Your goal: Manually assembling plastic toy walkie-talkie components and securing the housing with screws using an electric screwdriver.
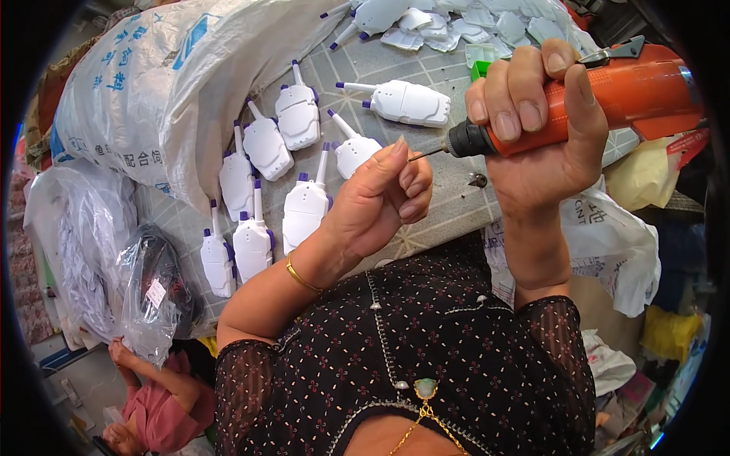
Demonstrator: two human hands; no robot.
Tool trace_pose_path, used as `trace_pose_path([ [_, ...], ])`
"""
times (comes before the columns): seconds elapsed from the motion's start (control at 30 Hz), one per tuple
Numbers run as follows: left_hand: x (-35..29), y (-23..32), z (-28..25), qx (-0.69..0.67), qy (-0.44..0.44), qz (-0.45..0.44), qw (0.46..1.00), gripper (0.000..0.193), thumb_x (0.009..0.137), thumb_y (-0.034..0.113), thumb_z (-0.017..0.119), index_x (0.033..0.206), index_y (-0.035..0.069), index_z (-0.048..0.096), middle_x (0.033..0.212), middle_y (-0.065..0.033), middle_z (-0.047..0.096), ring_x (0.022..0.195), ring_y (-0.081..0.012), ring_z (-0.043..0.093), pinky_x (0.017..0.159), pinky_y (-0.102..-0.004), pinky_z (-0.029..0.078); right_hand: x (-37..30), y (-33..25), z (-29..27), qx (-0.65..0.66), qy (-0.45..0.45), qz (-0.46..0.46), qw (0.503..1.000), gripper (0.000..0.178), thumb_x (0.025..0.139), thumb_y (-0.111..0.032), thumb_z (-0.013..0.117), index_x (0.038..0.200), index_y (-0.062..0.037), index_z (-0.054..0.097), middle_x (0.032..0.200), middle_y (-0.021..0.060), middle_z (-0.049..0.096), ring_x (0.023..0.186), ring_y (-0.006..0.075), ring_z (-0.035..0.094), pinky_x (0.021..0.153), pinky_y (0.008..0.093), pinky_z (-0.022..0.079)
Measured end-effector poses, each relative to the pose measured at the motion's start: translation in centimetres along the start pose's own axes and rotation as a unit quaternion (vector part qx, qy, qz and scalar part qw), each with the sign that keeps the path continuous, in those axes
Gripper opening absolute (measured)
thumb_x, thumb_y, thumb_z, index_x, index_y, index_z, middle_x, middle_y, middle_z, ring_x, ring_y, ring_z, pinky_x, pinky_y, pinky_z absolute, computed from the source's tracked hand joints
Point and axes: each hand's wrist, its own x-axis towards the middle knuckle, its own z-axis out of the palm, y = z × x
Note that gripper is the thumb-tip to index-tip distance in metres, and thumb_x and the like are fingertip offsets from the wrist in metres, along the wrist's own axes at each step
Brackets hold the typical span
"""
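My right hand point(544, 129) is wrapped round an orange electric screwdriver point(635, 87) with a black nose. Its thin bit points left, to the fingertips of my left hand point(384, 190). Those fingers are closed in a pinch at the bit's tip; whatever they hold is too small or hidden to name. Just beyond the left hand lies a white toy walkie-talkie point(356, 152) with purple parts, partly covered by the fingers. Another walkie-talkie point(411, 102) lies on its side farther off, its antenna pointing left. To the left, several more walkie-talkies point(298, 118) rest on the table.
The patterned table point(449, 197) carries a small pile of dark screws point(477, 180) near the screwdriver. White plastic shells point(456, 26) lie heaped at the back beside a green piece point(479, 70). A large woven sack point(144, 91) stands left. Another person point(163, 403) is at lower left.
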Motion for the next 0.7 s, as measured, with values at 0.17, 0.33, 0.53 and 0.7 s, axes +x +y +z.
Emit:
trace_pose_path([
  [0.17, 0.1, 0.0, -0.3, 0.001, -0.002, 0.000, 1.000, 0.044, 0.109, 0.043, 0.042, 0.077, 0.012, 0.043, 0.075, -0.0021, 0.045, 0.059, -0.0135, 0.042, 0.057, -0.0277, 0.035, 0.1, 0.1, -0.1, -0.011, -0.004, -0.001, 1.000, 0.018, 0.105, -0.029, 0.048, 0.106, -0.0111, 0.050, 0.073, -0.0014, 0.048, 0.064, 0.0127, 0.049, 0.072, 0.0332, 0.044],
  [0.33, 0.4, -0.3, -0.3, 0.006, 0.011, -0.005, 1.000, 0.044, 0.108, 0.044, 0.042, 0.078, 0.012, 0.044, 0.075, -0.0017, 0.045, 0.059, -0.0131, 0.042, 0.057, -0.0279, 0.036, 0.1, 0.5, -0.4, -0.021, -0.001, -0.003, 1.000, 0.018, 0.105, -0.030, 0.048, 0.105, -0.0113, 0.050, 0.072, -0.0015, 0.048, 0.063, 0.0125, 0.049, 0.072, 0.0331, 0.045],
  [0.53, 0.6, -0.4, -0.3, -0.007, 0.023, -0.006, 1.000, 0.048, 0.107, 0.050, 0.041, 0.081, 0.010, 0.048, 0.075, -0.0013, 0.045, 0.058, -0.0130, 0.041, 0.055, -0.0269, 0.035, 0.1, 0.5, -0.6, -0.036, -0.003, -0.005, 0.999, 0.018, 0.104, -0.029, 0.049, 0.105, -0.0117, 0.049, 0.072, -0.0017, 0.048, 0.063, 0.0122, 0.049, 0.071, 0.0333, 0.044],
  [0.7, 0.0, 1.4, -0.9, 0.214, 0.164, -0.039, 0.962, 0.056, 0.104, 0.058, 0.044, 0.091, 0.007, 0.065, 0.073, -0.0014, 0.053, 0.056, -0.0129, 0.047, 0.051, -0.0259, 0.036, 0.0, -0.3, -1.9, -0.052, 0.010, -0.015, 0.998, 0.017, 0.104, -0.029, 0.049, 0.103, -0.0118, 0.049, 0.072, -0.0015, 0.048, 0.063, 0.0128, 0.049, 0.072, 0.0338, 0.045],
])
